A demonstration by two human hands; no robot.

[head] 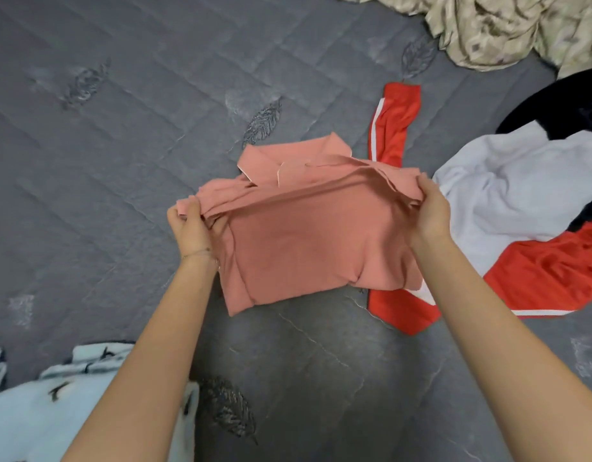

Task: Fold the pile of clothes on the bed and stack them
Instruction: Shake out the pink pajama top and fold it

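At the lower left of the frame lay a light blue garment (31, 405) with small dark marks, on the grey quilted bed (104, 161). Just left of centre, the left hand (191, 225) had its grip clamped on the left end of a pink shirt (304, 248), fingers curled round a bunched edge. The shirt sat at the centre of the frame, partly folded, its collar toward the top and its lower part resting on the bed while the upper fold was lifted between both hands. The right hand (429, 211) pinched the shirt's right end, its grip closed on the cloth. Beneath the shirt's right side a red garment (393, 128) with white stripes stuck out above and below. Farther right lay a rumpled white garment (508, 195), with a black garment (571, 101) behind it. A beige patterned cloth (504, 28) filled the upper right corner.
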